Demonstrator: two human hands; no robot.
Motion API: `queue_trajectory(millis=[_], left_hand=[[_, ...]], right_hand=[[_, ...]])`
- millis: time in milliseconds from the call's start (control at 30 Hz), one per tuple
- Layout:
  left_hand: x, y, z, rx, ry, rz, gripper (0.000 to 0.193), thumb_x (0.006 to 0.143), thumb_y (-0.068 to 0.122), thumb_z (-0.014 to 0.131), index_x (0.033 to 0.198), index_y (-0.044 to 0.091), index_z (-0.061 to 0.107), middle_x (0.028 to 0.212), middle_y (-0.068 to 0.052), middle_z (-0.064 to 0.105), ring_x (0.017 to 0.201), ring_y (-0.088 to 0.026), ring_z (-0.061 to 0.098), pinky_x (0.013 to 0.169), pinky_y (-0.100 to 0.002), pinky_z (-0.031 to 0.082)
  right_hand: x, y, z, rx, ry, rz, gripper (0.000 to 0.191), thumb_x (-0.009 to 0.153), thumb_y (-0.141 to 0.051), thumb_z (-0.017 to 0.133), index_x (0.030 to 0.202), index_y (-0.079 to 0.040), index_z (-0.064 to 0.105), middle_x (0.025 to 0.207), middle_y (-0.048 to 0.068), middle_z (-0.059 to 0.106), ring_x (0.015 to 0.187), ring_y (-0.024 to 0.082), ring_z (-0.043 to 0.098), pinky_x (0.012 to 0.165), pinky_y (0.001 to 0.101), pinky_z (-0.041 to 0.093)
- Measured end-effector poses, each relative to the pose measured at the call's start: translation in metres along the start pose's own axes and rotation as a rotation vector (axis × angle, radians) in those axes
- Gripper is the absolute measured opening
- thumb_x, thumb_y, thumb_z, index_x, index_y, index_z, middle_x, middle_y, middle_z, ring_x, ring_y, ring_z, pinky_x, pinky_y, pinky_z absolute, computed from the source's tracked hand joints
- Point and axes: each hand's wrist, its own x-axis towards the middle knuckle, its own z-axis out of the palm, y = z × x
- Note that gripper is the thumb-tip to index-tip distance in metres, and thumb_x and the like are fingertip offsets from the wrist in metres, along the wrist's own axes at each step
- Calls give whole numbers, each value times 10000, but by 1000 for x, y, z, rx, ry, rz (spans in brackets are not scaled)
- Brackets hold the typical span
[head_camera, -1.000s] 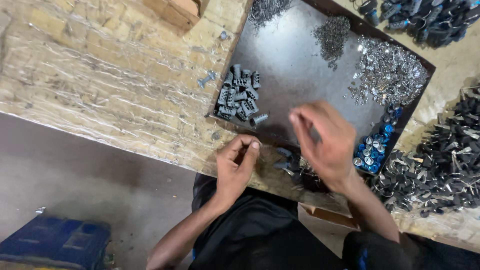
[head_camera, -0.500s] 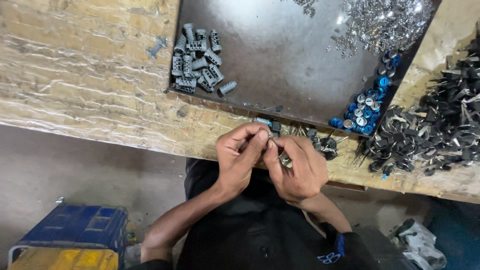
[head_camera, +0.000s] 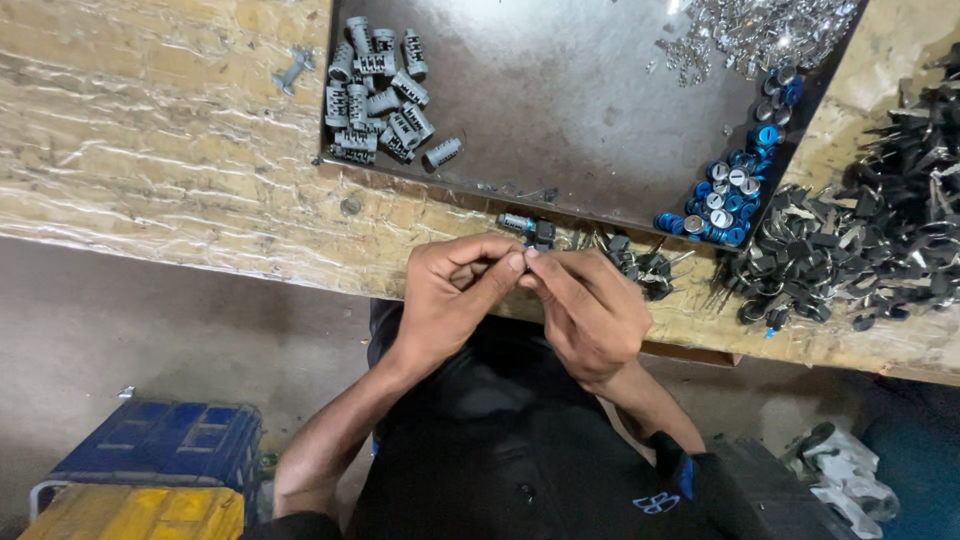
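Note:
My left hand (head_camera: 450, 295) and my right hand (head_camera: 590, 305) meet fingertip to fingertip just below the bench edge, pinching a small part that the fingers hide. Just above the fingertips a small grey cylinder with a black key head (head_camera: 530, 228) lies on the bench edge. On the dark metal tray (head_camera: 560, 110) sits a pile of grey lock cylinders (head_camera: 375, 100) at the left, blue caps (head_camera: 735, 195) at the right edge, and shiny small metal bits (head_camera: 760, 35) at the top right.
A heap of black-headed keys (head_camera: 860, 250) covers the worn wooden bench (head_camera: 150, 130) on the right. One loose grey piece (head_camera: 290, 68) lies left of the tray. A blue and yellow crate (head_camera: 150, 470) stands on the floor at the lower left.
One second ago my right hand reached over the tray edge while the left waited. It drew back, and both hands now press together at the bench edge on a small part.

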Motion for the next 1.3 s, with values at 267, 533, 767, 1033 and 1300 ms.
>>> queue_trajectory(millis=[267, 533, 767, 1033, 1300], left_hand=[[5, 1, -22, 15, -33, -36, 139, 1042, 48, 669, 1105, -46, 751, 897, 12, 714, 770, 21, 578, 640, -174, 450], [12, 1, -33, -62, -14, 0, 142, 1010, 27, 657, 1104, -39, 740, 975, -13, 752, 876, -29, 677, 772, -196, 566], [7, 16, -51, 34, -52, 3, 128, 1018, 34, 645, 1070, -29, 744, 916, -6, 731, 795, -1, 609, 661, -174, 482], [-2, 22, -49, -51, 155, 39, 109, 1061, 79, 580, 1006, 1, 632, 745, 79, 469, 623, 3, 355, 538, -200, 287], [-5, 25, -52, -253, 90, 39, 144, 1099, 95, 542, 1013, 0, 608, 834, 14, 555, 655, -28, 434, 563, -209, 337]], right_hand=[[4, 3, 16, 183, -77, 179, 253, 863, 107, 776, 1101, 39, 725, 892, 153, 715, 752, 222, 704, 693, 287, 552], [16, -7, 29, 13, -101, 88, 235, 876, 49, 806, 1096, 36, 724, 864, 156, 697, 723, 236, 673, 660, 312, 526], [40, -5, 24, 110, -326, 212, 206, 871, -1, 815, 1067, 7, 750, 799, 117, 711, 663, 176, 668, 612, 290, 511], [106, 37, 45, 30, -447, 47, 337, 936, -33, 817, 1249, -15, 696, 1120, 124, 739, 984, 215, 721, 851, 320, 573], [92, 40, 24, -401, -382, -3, 219, 977, 83, 791, 1166, 5, 715, 1157, 172, 680, 983, 280, 669, 846, 377, 539]])
